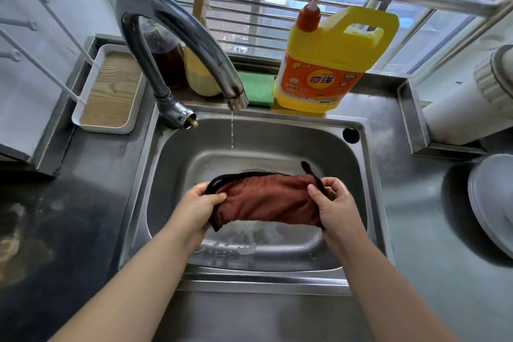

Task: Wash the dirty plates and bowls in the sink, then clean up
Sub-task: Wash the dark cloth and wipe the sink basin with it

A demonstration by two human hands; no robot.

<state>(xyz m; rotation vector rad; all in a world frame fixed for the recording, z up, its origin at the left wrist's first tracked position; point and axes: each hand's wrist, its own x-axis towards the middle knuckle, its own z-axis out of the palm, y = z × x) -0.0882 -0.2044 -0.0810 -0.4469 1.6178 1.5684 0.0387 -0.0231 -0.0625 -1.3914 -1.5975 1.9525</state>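
Item: brown cloth [268, 201], wet, stretched over the sink [361, 164] between left hand [201, 207] and right hand [334, 204], fingers of each pinching an end. Faucet [177, 36] trickling. Washed dishes [491, 203] stacked on table, right (no dirty ones visible). Risk: wringing too high likely splashes the table.

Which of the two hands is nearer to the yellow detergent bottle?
The right hand. It grips the brown cloth almost straight below the yellow detergent bottle; the left hand grips the cloth's other end, farther left.
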